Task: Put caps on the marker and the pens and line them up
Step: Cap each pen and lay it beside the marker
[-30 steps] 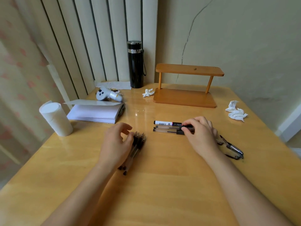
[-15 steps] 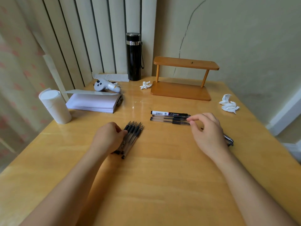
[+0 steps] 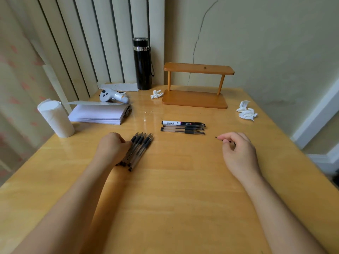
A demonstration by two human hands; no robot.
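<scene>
A capped marker (image 3: 183,123) with a white label lies across the table's middle. Two capped clear pens (image 3: 182,130) lie parallel just in front of it, the three forming a row. To the left, several uncapped pens (image 3: 140,149) lie bunched together, tips pointing away from me. My left hand (image 3: 112,149) is curled against the bundle's left side, fingers on the nearest pens. To the right of the row, my right hand (image 3: 238,153) pinches a small dark pen cap (image 3: 217,137), whose tip pokes out from my fingers. Any other caps are hidden behind that hand.
A black flask (image 3: 142,63) and a wooden shelf (image 3: 196,99) stand at the back. Crumpled tissues (image 3: 246,112) lie far right, another tissue (image 3: 156,94) by the shelf. A paper roll (image 3: 55,118), a paper stack (image 3: 99,114) and a white controller (image 3: 113,95) sit at the left.
My right hand left the row of capped pens, moved right and toward me, and now pinches a cap. My left hand slid from on top of the bundle to its left side.
</scene>
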